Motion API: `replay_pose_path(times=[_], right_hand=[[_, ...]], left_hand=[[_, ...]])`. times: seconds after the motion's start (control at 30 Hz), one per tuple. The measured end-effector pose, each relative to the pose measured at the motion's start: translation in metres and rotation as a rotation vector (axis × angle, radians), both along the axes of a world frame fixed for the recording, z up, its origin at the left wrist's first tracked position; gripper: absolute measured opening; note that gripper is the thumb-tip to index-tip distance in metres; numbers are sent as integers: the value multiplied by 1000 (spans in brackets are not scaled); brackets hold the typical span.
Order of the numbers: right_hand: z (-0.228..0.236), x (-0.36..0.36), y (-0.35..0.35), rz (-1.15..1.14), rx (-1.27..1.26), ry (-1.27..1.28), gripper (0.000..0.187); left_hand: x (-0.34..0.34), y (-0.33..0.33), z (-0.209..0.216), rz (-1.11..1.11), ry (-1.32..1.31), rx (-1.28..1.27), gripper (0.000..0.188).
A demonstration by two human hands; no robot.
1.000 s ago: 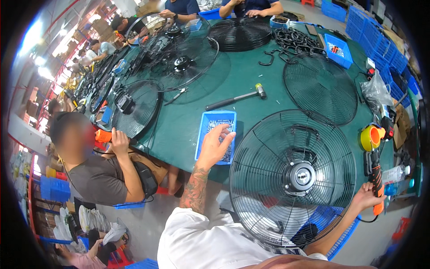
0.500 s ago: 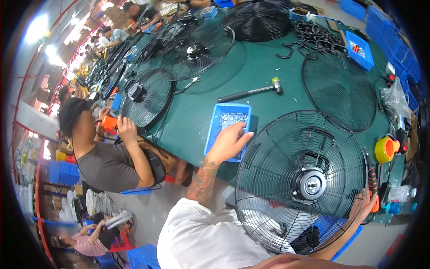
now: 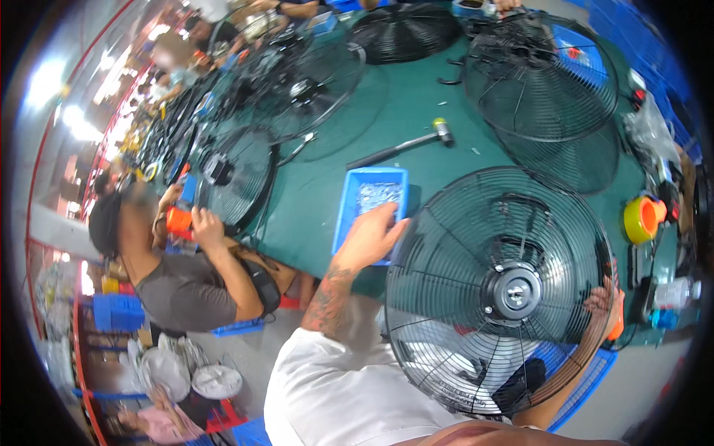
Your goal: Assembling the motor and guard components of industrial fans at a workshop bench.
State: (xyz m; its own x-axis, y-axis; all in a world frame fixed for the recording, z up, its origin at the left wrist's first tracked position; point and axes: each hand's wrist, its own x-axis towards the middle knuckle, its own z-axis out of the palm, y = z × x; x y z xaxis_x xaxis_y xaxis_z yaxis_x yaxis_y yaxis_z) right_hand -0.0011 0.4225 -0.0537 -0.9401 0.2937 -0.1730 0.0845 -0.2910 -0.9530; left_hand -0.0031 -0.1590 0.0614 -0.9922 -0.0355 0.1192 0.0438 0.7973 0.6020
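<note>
My left hand reaches into a blue bin of small metal parts. Its fingertips are among the parts; thumb and fingers are apart, and nothing shows in its grip. A round black wire fan guard with a dark motor hub leans between the table edge and my body. My right hand is at its right rim, partly seen through the wires, with the fingers curled at the edge. An orange tool part shows right beside those fingers. A hammer lies beyond the bin.
Further guards overlap at the far right, near a second blue bin. Yellow and orange tape rolls and a clear bottle stand at the right edge. On the left a co-worker holds an orange tool by another fan.
My left hand's fingers have shifted slightly within the bin. At the far right another guard has come over the black hooks and second bin, with someone's hand above it. The whole view has shifted slightly.
</note>
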Motion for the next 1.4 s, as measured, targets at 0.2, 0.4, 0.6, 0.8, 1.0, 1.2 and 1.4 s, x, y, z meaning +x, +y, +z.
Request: replay_pose_path(times=[0.2,0.4,0.6,0.8,1.0,1.2,1.4], right_hand=[[28,-1,-38,-77,90,-17,78],[34,5,-39,-87,154,45,77],[46,13,-45,14,40,132,80],[41,15,-41,89,115,172,79],[50,14,-44,103,80,197,96],[31,3,-26,234,12,171,109],[41,8,-42,318,44,257,114]], left_hand=[[14,-13,23,88,-308,51,34],[6,-2,18,70,157,-53,33],[-8,38,52,-53,162,53,46],[-17,68,41,-259,59,-257,84],[1,61,16,-76,-56,-160,82],[21,60,12,-17,75,-105,78],[40,60,14,114,-33,530,68]])
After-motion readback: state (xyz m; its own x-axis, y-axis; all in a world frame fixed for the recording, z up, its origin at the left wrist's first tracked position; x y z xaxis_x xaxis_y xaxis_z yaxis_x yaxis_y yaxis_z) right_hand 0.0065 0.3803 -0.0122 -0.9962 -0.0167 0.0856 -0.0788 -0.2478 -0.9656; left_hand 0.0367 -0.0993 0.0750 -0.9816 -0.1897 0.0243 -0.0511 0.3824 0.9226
